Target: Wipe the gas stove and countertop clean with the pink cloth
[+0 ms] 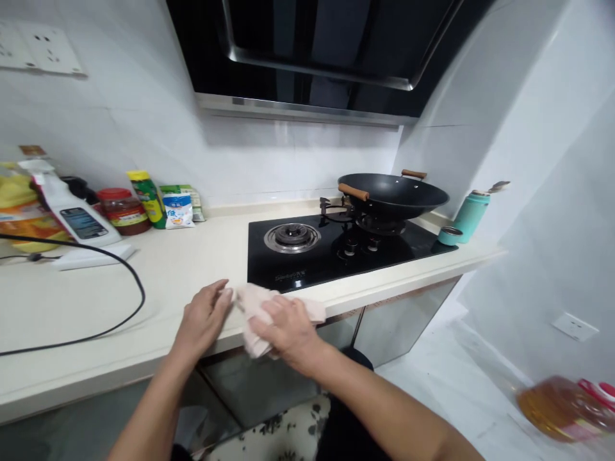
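Note:
A pale pink cloth (257, 304) lies bunched at the front edge of the counter, overlapping the near left corner of the black gas stove (307, 259). My right hand (291, 326) is closed over the cloth, pressing it there, and part of the cloth hangs past the counter's edge. Just left of the cloth, my left hand (204, 317) rests by the counter edge. Its fingers are stretched and slightly apart, the tips close to the cloth's side; whether they touch it I cannot tell. On the stove, the left burner (293, 237) is bare, and a black wok (394, 195) with wooden handles sits on the right burner.
A spray bottle (72, 205), a red-lidded jar (123, 211), a yellow-capped container (147, 198) and packets (179, 210) line the wall. A black cable (137, 282) loops over the counter (202, 250). Right of the stove stands a turquoise container (471, 218). An oil jug (562, 410) is low right.

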`<action>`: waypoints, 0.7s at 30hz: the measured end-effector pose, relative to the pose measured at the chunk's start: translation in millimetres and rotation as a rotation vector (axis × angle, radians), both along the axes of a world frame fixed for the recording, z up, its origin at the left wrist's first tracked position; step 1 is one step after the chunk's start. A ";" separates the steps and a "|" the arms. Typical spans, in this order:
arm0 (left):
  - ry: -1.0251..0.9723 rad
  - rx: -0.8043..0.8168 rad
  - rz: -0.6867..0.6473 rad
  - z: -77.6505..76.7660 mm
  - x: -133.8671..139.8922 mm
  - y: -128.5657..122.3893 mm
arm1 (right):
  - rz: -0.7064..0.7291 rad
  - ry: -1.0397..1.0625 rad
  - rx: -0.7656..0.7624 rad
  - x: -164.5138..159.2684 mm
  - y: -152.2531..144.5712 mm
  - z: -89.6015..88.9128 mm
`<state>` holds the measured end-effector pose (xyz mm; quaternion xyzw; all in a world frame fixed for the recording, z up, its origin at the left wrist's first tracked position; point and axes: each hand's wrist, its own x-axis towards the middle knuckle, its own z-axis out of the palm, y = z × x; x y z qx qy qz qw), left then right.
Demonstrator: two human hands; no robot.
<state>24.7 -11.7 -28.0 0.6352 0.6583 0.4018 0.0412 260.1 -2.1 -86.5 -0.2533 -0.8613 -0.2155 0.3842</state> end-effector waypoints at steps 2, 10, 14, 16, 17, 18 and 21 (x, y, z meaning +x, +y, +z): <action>0.073 -0.019 -0.028 -2.1 1.4 0.0 | 0.010 0.032 -0.065 44.1 10.1 -3.4; 0.107 -0.051 -0.062 4.4 9.0 -10.8 | -0.330 -0.205 -0.458 266.6 63.9 13.0; 0.104 -0.020 -0.068 3.9 10.7 -12.3 | -0.554 -0.258 -0.445 352.9 93.7 11.5; 0.094 -0.012 -0.067 3.1 12.2 -12.9 | -0.658 -0.273 -0.401 368.5 99.8 8.9; 0.088 -0.009 -0.066 2.6 13.3 -13.2 | -0.697 -0.285 -0.378 367.5 99.9 8.8; 0.087 -0.003 -0.065 2.1 14.5 -13.4 | -0.718 -0.299 -0.357 360.5 98.2 9.8; 0.123 0.032 -0.063 0.5 17.6 -13.7 | -0.628 -0.344 -0.320 307.1 83.8 19.1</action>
